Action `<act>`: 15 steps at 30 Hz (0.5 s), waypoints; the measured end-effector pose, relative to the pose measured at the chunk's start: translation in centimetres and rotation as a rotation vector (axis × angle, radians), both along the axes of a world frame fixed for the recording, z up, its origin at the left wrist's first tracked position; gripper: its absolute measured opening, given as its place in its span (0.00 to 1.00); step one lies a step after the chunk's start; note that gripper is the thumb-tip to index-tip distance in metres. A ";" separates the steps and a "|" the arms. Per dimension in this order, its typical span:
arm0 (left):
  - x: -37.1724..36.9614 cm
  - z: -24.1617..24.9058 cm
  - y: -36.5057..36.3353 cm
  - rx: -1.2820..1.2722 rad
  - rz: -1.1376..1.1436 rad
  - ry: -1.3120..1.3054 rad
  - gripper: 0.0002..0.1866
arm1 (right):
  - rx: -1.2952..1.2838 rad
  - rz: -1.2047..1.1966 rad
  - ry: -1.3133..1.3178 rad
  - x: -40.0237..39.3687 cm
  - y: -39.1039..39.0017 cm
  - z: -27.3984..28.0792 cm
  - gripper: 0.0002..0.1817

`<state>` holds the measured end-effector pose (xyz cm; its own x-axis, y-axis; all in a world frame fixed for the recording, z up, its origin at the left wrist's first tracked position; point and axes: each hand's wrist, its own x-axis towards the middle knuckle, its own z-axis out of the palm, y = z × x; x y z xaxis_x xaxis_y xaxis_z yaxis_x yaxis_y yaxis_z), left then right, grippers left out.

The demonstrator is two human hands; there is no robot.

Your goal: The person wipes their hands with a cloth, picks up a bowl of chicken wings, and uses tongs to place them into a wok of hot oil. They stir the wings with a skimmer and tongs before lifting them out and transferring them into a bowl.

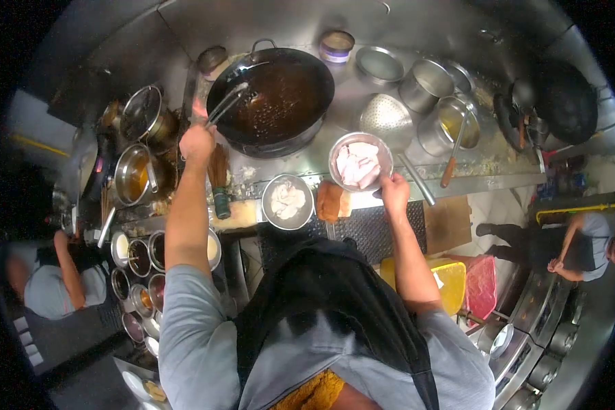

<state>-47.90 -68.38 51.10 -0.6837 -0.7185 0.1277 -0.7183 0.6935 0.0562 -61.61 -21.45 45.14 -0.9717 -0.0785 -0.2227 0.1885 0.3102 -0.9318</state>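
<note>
My left hand (197, 143) is closed around metal tongs (227, 104), whose tips reach over a large black wok (314, 72) of dark oil with bubbles on its surface. At the rim of a metal bowl (387, 154), my right hand (394, 192) grips its lower right side. Pale, pinkish raw pieces (358, 165), perhaps meat or fish, lie inside that bowl. Left of it, a second metal bowl (292, 221) contains smaller whitish pieces (287, 199). A bamboo wok brush (219, 171) rests just below my left hand.
A perforated skimmer (386, 116) and several metal pots (426, 83) stand right of the wok. Sauce containers (139, 257) crowd the lower left. A yellow bin (451, 283) and a red bin (480, 290) are at lower right. One person (65, 283) is at left, another (591, 249) at right.
</note>
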 end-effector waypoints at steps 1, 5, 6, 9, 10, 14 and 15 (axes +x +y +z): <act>0.2 0.4 0.9 0.006 0.047 0.097 0.19 | -0.040 0.006 -0.012 -0.1 0.4 0.0 0.09; 1.8 5.2 7.0 -0.179 -0.042 0.258 0.19 | -0.039 -0.005 0.007 -0.7 1.8 1.1 0.09; 2.2 7.3 9.4 -0.184 -0.057 0.250 0.19 | -0.054 0.009 0.003 -0.9 2.0 1.3 0.09; 3.1 10.4 14.8 -0.148 -0.314 0.277 0.19 | 0.012 0.063 0.080 -2.8 3.4 -1.3 0.09; 3.3 11.1 16.5 -0.154 -0.314 0.273 0.19 | 0.097 0.113 0.169 -3.2 3.5 -1.6 0.09; 1.9 14.1 24.3 -0.163 -0.606 0.034 0.20 | 0.146 0.131 0.220 -3.3 3.8 -0.3 0.10; 1.3 14.0 25.5 -0.172 -0.637 0.018 0.20 | 0.137 0.139 0.222 -3.3 3.8 -0.3 0.10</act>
